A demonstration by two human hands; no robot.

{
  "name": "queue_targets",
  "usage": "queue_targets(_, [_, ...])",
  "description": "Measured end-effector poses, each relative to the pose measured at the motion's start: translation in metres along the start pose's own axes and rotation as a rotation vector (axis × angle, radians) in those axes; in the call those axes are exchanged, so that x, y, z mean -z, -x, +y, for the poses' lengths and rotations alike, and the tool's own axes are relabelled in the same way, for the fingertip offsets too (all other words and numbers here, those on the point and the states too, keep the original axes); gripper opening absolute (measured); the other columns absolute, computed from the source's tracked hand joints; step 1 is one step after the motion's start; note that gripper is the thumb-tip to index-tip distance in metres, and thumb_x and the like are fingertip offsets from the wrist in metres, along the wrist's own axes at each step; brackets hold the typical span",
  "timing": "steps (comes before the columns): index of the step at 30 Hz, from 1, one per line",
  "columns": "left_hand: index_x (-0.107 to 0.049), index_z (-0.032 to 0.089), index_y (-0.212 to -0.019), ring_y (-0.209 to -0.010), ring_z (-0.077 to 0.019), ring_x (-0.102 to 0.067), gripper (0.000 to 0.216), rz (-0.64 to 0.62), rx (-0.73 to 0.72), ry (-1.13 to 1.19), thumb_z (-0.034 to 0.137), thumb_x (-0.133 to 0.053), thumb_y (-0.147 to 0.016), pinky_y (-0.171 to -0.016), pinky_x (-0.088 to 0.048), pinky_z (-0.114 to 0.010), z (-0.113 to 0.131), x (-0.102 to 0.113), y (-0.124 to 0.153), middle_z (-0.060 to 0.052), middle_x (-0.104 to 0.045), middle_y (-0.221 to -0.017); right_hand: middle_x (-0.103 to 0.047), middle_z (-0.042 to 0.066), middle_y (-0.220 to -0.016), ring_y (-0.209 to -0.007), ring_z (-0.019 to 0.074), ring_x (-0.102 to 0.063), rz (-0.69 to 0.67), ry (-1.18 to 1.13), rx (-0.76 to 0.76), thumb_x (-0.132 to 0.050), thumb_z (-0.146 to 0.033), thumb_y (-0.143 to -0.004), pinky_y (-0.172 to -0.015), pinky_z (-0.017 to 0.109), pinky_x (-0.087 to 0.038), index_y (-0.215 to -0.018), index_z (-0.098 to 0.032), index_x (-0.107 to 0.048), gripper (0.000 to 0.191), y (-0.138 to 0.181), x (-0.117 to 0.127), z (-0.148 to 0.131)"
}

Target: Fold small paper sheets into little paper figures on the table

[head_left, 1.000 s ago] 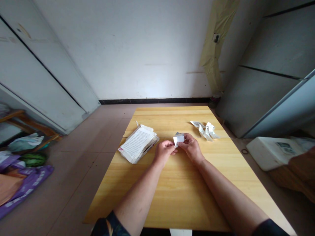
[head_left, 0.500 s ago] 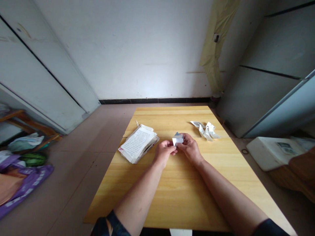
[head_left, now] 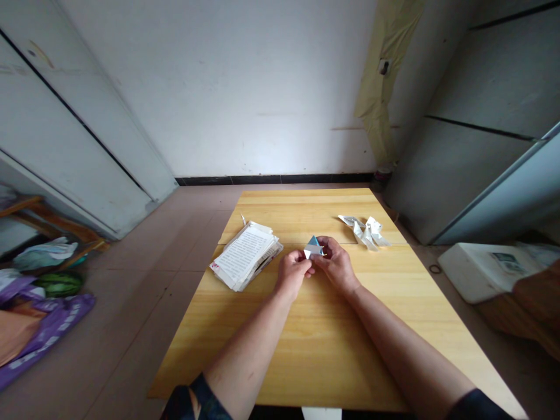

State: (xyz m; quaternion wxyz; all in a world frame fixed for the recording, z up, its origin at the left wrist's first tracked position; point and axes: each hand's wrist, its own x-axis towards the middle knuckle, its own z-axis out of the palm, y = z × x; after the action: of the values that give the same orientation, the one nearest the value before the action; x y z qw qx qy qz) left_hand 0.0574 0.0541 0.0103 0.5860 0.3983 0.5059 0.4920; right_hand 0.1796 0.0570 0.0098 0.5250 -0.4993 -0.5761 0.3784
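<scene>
Both my hands meet over the middle of a light wooden table (head_left: 315,344). Between them is a small folded piece of paper (head_left: 314,247), white with a blue face, shaped like a little triangle. My left hand (head_left: 293,270) pinches its left corner with curled fingers. My right hand (head_left: 335,262) is closed on its right side, thumb on top. The paper is held just above the tabletop.
A stack of printed pages (head_left: 245,254) lies on the table to the left of my hands. Several folded paper pieces (head_left: 364,229) lie at the far right. A white box (head_left: 481,271) stands right of the table; bags and a watermelon (head_left: 59,284) are on the floor at left.
The paper has been folded smaller and turned, so a blue face now shows. Both hands have shifted slightly away from me and stay closed on it.
</scene>
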Motion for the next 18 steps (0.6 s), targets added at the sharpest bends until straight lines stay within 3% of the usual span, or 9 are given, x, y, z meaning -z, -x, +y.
queue_targets(3, [-0.064,0.012,-0.067,-0.044,-0.0085,-0.053,0.011,-0.034,0.036,0.055,0.015,-0.064,-0.057,-0.041,-0.037,-0.018,0.002,0.000,0.002,0.000,-0.060,-0.052,-0.060,0.003,-0.091,-0.063,0.0128,-0.056,0.049,0.121,0.076,-0.062,-0.027,-0.071,-0.057,0.026,-0.048,-0.103,-0.022,-0.053,0.033,0.003,0.002,-0.001])
queue_targets(6, [-0.062,0.012,-0.065,-0.044,-0.0082,-0.052,0.011,-0.065,0.099,0.122,0.016,-0.065,-0.056,-0.041,-0.035,-0.018,0.003,-0.001,0.003,0.000,-0.058,-0.052,-0.059,0.004,-0.093,-0.062,0.0128,-0.055,0.121,0.297,0.258,-0.059,-0.025,-0.076,-0.057,0.028,-0.048,-0.101,-0.023,-0.054,0.026,0.006,0.005,-0.003])
queue_targets(12, [-0.055,0.014,-0.061,-0.043,-0.0078,-0.051,0.012,-0.115,0.136,0.173,0.018,-0.065,-0.056,-0.043,-0.034,-0.019,0.003,0.001,0.005,0.002,-0.055,-0.049,-0.060,0.010,-0.099,-0.083,0.0188,-0.060,0.081,0.544,0.564,-0.049,-0.019,-0.085,-0.066,0.030,-0.050,-0.100,-0.023,-0.060,0.019,0.008,0.010,-0.008])
queue_targets(18, [-0.059,0.013,-0.076,-0.049,-0.0116,-0.056,0.022,-0.225,0.103,0.002,0.022,-0.068,-0.058,-0.044,-0.037,-0.021,0.006,0.005,0.006,-0.001,-0.060,-0.060,-0.063,0.010,-0.094,-0.082,0.0186,-0.061,0.082,0.599,0.599,-0.044,-0.019,-0.089,-0.071,0.030,-0.052,-0.104,-0.023,-0.061,0.024,0.007,0.013,-0.005])
